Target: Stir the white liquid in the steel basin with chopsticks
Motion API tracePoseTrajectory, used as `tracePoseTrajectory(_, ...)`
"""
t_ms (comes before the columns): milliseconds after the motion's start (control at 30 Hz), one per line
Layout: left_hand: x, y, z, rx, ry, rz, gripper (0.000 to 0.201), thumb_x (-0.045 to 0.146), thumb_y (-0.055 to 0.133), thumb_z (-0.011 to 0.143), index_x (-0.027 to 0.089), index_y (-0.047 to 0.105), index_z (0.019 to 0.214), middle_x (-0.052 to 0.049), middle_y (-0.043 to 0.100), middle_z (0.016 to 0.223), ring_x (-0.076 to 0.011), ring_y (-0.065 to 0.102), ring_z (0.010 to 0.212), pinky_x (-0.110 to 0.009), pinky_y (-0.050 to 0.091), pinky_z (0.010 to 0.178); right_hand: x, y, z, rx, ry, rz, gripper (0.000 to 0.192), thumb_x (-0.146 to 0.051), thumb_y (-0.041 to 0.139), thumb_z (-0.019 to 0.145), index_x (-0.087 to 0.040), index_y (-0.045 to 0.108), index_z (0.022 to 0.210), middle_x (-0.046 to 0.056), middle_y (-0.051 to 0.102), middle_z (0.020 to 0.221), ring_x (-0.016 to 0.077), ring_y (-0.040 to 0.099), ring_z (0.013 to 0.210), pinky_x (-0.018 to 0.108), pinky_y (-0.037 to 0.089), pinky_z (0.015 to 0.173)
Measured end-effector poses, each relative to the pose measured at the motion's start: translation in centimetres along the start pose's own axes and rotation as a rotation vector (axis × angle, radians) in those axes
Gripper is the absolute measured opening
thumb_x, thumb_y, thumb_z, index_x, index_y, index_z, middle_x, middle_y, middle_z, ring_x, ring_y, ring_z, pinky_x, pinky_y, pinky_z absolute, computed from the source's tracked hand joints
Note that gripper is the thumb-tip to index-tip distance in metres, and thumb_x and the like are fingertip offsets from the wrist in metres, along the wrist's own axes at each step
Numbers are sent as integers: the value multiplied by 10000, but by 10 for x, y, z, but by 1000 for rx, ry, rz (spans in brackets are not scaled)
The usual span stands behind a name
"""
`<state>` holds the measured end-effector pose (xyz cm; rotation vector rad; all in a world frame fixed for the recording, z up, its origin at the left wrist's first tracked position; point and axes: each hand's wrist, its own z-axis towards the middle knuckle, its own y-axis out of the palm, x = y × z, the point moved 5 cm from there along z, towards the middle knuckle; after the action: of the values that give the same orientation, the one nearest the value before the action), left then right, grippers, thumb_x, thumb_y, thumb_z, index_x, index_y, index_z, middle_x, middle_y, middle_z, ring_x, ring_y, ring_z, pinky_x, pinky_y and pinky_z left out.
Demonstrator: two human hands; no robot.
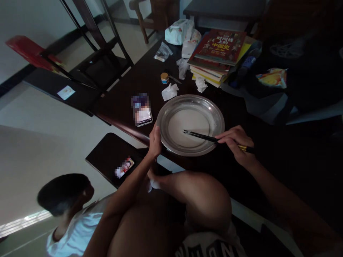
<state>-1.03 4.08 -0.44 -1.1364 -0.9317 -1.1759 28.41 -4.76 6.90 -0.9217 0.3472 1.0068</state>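
Note:
A round metal basin [164, 137] stands at the table's near edge, holding a whitish, milky layer [184, 119]. My left hand [155, 141] grips its left rim, thumb up along the side. In my right hand [237, 144] is a pair of black chopsticks [202, 136] with gold bands near the thick end. Their tips reach over the middle of the basin and seem wet or coated with the whitish stuff. Whether the tips dip into it I cannot tell exactly.
Behind the basin lie crumpled tissues [169, 92], a small gold-lidded jar [164, 77] and a stack of books [218, 46]. A phone [144, 117] lies left of the basin; another phone [125, 167] rests on a dark stool [104, 151]. A person [72, 214] is at lower left.

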Motion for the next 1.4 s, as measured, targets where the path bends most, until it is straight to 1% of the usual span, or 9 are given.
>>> tracePoseTrajectory(200,0,0,0,4,2,-10,762,760,376,967,188,629,1403,-117,644,1452,-298,526,1438,-440,375,1244,0,4,0,-63,7,-22,180,-255,583,989,-298,731,898,-21,831,951,191,713,825,426,502,778)
tracePoseTrajectory(367,1,1,0,-8,9,-1,771,762,371,967,184,620,1412,-126,628,1471,-307,518,1445,-458,371,1245,0,-2,-1,23,-9,15,270,-237,521,1009,-296,739,861,-12,817,873,192,712,787,428,500,771)
tracePoseTrajectory(533,-1,0,0,3,-10,2,767,767,372,964,195,621,1411,-111,632,1469,-297,501,1460,-444,354,1256,1,3,-2,-62,-4,-6,189,-249,580,988,-291,741,898,-14,828,947,187,714,830,416,498,795)
tracePoseTrajectory(700,1,0,1,1,3,-1,775,773,390,955,181,634,1391,-120,639,1458,-311,507,1453,-459,364,1254,1,-1,-1,5,3,22,273,-237,512,1012,-303,735,870,-17,816,880,190,713,789,425,499,782)
tracePoseTrajectory(867,1,-1,0,4,0,-1,758,763,383,964,182,640,1377,-109,645,1451,-317,492,1465,-459,351,1265,0,3,0,-64,17,1,185,-276,584,986,-305,743,897,-14,829,946,199,722,829,434,506,798)
tracePoseTrajectory(1000,-1,-1,0,3,-11,1,771,770,383,958,179,628,1388,-122,641,1455,-310,489,1469,-461,342,1267,2,-1,0,11,28,1,257,-272,527,1012,-302,737,866,-7,822,894,202,717,810,433,506,780)
tracePoseTrajectory(1067,-1,0,0,3,-18,-2,764,767,383,960,183,631,1386,-116,643,1453,-312,495,1464,-460,339,1268,2,0,0,1,23,24,280,-282,508,1022,-303,735,860,-10,818,877,199,716,797,427,506,764)
tracePoseTrajectory(1233,1,0,0,-5,-4,-7,761,758,376,968,180,624,1397,-122,654,1436,-312,504,1454,-459,359,1255,1,3,0,-50,6,-9,183,-263,582,991,-287,736,894,-14,828,950,188,718,831,416,510,794)
tracePoseTrajectory(1400,3,1,1,-4,9,4,757,756,371,970,185,624,1400,-127,652,1437,-310,509,1450,-465,362,1249,1,-1,0,-11,16,-6,285,-279,510,1023,-301,738,855,-15,820,881,193,711,791,427,509,771)
